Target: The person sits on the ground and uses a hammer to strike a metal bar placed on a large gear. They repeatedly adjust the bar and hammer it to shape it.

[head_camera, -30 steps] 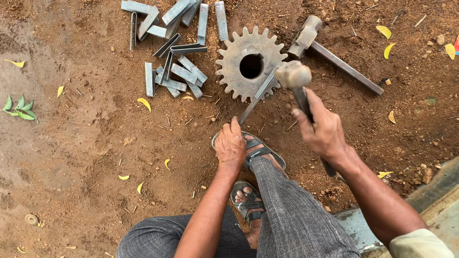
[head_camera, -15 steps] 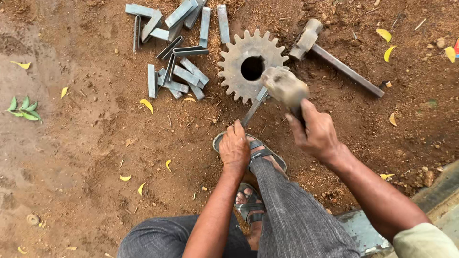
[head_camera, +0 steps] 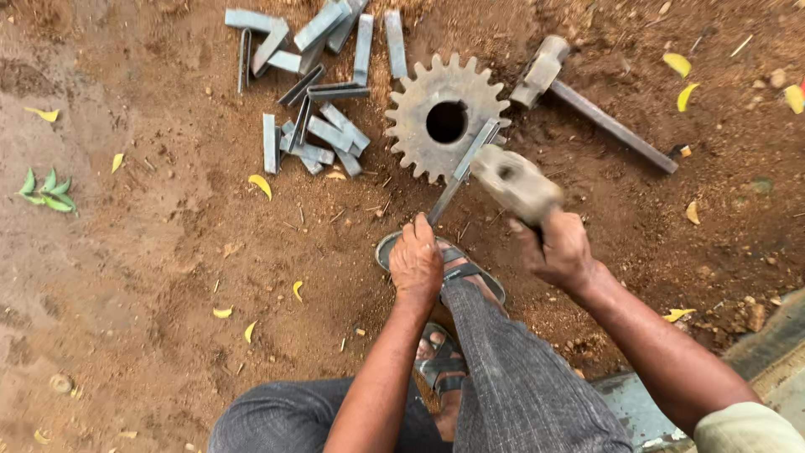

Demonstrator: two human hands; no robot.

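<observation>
My left hand point(head_camera: 416, 262) grips the near end of a thin metal bar point(head_camera: 463, 169) that slants up onto a toothed steel gear point(head_camera: 446, 117) lying flat on the dirt. My right hand point(head_camera: 560, 249) is closed round the handle of a hammer, whose blurred head point(head_camera: 513, 180) hangs just right of the bar, close above the gear's lower right teeth. My sandalled foot point(head_camera: 453, 268) sits right beneath both hands.
A heap of several short steel strips point(head_camera: 314, 92) lies left of the gear. A second hammer point(head_camera: 587, 105) rests on the ground at the upper right. Yellow leaves dot the brown earth. A concrete edge point(head_camera: 755, 361) runs along the lower right.
The hammer head has come down and leftward toward the bar on the gear. My left hand has kept the bar in place.
</observation>
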